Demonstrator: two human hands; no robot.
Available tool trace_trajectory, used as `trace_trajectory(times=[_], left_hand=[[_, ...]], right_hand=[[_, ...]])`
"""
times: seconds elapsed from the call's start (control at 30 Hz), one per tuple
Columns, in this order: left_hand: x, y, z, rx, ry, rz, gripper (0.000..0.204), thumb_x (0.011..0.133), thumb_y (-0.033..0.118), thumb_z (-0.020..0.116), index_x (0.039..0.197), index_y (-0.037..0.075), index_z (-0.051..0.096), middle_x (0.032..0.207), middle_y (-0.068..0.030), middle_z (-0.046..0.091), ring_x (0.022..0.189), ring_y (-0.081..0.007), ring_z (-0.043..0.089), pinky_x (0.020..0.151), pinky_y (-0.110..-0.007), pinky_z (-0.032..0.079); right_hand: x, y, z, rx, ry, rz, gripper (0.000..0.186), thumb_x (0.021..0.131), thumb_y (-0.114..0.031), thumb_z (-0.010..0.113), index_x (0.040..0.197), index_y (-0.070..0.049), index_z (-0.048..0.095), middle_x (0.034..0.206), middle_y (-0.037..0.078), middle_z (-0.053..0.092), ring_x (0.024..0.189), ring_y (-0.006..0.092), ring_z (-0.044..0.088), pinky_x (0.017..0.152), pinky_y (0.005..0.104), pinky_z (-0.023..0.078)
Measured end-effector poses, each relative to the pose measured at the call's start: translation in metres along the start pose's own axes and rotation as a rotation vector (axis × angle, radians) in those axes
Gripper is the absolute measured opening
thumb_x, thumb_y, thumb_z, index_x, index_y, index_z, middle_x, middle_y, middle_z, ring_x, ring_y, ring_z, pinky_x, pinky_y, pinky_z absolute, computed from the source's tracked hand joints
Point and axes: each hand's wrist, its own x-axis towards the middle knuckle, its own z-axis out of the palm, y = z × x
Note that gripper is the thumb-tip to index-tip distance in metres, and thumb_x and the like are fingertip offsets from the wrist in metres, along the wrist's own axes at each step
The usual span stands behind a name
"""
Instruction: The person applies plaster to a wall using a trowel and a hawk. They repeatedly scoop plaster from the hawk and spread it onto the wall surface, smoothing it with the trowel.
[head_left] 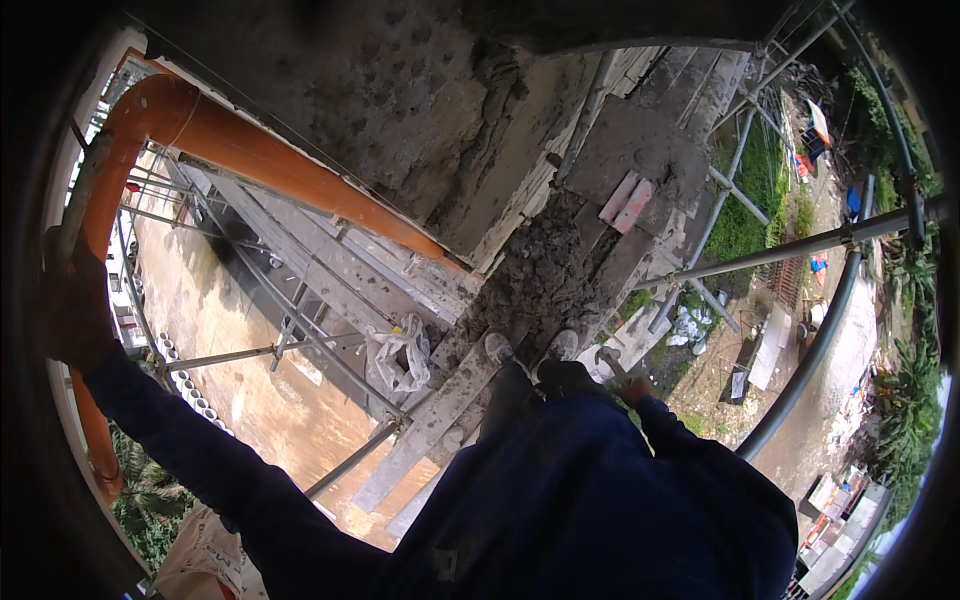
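Note:
My left arm stretches out to the far left, where my left hand is in deep shadow. Its fingers seem wrapped round the lower end of a flat brownish bar, which overlaps an orange pipe; the shadow hides the details of the grip. Low at my right side, my right hand is closed on a small hand tool with a grey head; its exact kind does not show. Between my shoes lies a dark heap of wet mortar on the scaffold boards.
Pale boards form the walkway, with a white plastic sack at their left. Reddish-white blocks rest beyond the mortar. Scaffold tubes cross on both sides, with ground far below. A rough, mortar-covered wall rises ahead.

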Motion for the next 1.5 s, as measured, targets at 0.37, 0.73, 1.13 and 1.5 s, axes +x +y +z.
trace_trajectory(times=[0.37, 0.73, 1.13, 1.5], left_hand=[[0.049, 0.042, -0.06, -0.425, -0.121, -0.595, 0.02, 0.07, 0.013, 0.07, 0.083, 0.008, 0.055, 0.107, -0.0143, 0.055, 0.096, -0.0334, 0.056, 0.082, -0.047, 0.045], [0.064, 0.204, -0.156, -1.578, -0.388, -1.192, 0.029, 0.094, 0.029, 0.061, 0.094, 0.002, 0.051, 0.061, -0.0185, 0.057, 0.054, -0.0377, 0.06, 0.05, -0.045, 0.047], [0.134, 0.228, -0.113, -1.609, -0.111, -1.46, 0.031, 0.101, 0.031, 0.047, 0.093, 0.001, 0.052, 0.064, -0.0173, 0.054, 0.057, -0.0328, 0.056, 0.055, -0.041, 0.043], [0.144, 0.247, -0.088, -1.461, -0.028, -1.473, 0.029, 0.099, 0.028, 0.05, 0.093, 0.0, 0.053, 0.063, -0.0188, 0.055, 0.057, -0.0386, 0.058, 0.053, -0.044, 0.043]], right_hand=[[-0.179, -0.233, -0.144, 0.712, 0.115, -0.726, 0.047, 0.08, -0.046, 0.076, 0.076, -0.002, 0.062, 0.063, 0.004, 0.058, 0.054, 0.0131, 0.052, 0.052, 0.0335, 0.043], [-0.229, -0.307, -0.178, 0.7, 0.073, -1.205, 0.043, 0.088, -0.039, 0.071, 0.1, 0.002, 0.065, 0.078, 0.007, 0.062, 0.071, 0.0148, 0.055, 0.066, 0.0313, 0.047], [-0.171, -0.364, -0.214, 0.95, -0.203, -1.615, 0.053, 0.089, -0.022, 0.066, 0.132, 0.003, 0.048, 0.123, 0.016, 0.06, 0.11, 0.0264, 0.06, 0.087, 0.0329, 0.049], [-0.184, -0.41, -0.259, 0.65, 0.067, -1.699, 0.025, 0.09, -0.016, 0.06, 0.11, -0.002, 0.057, 0.092, 0.014, 0.064, 0.076, 0.0248, 0.065, 0.069, 0.0342, 0.051]])
